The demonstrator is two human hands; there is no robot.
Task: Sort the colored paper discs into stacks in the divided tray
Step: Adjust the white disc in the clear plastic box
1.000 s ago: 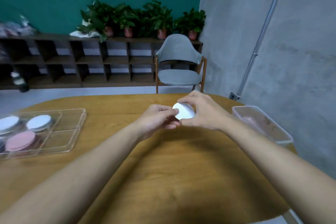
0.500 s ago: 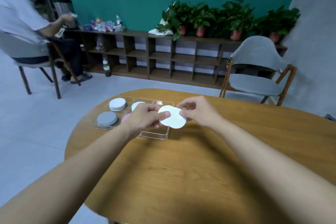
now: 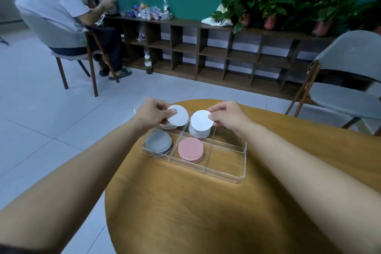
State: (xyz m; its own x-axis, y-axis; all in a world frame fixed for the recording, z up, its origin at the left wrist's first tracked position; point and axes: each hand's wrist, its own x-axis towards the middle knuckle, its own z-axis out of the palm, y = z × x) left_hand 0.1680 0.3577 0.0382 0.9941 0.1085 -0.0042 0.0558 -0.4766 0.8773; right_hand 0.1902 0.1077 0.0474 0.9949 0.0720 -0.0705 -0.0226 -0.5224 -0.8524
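A clear divided tray (image 3: 226, 173) sits on the wooden table. My left hand (image 3: 151, 114) pinches a white disc (image 3: 179, 116) above the far-left compartment, where a pale stack (image 3: 168, 126) lies mostly hidden under it. My right hand (image 3: 226, 117) pinches another white disc (image 3: 201, 120) above the white stack (image 3: 196, 133) in the far-middle compartment. A grey stack (image 3: 158, 142) fills the near-left compartment. A pink stack (image 3: 191, 149) lies in the near-middle compartment. The right-hand compartments hold nothing.
The round wooden table (image 3: 206, 212) ends just left of the tray, with tiled floor beyond. A grey chair (image 3: 346, 80) stands at the right. A seated person (image 3: 53, 12) is at the back left, beside a low shelf (image 3: 216, 55) with potted plants.
My view swung left, bringing the tray under my hands. The hands, together on one white disc before, have parted; each now holds its own white disc over the tray's far compartments.
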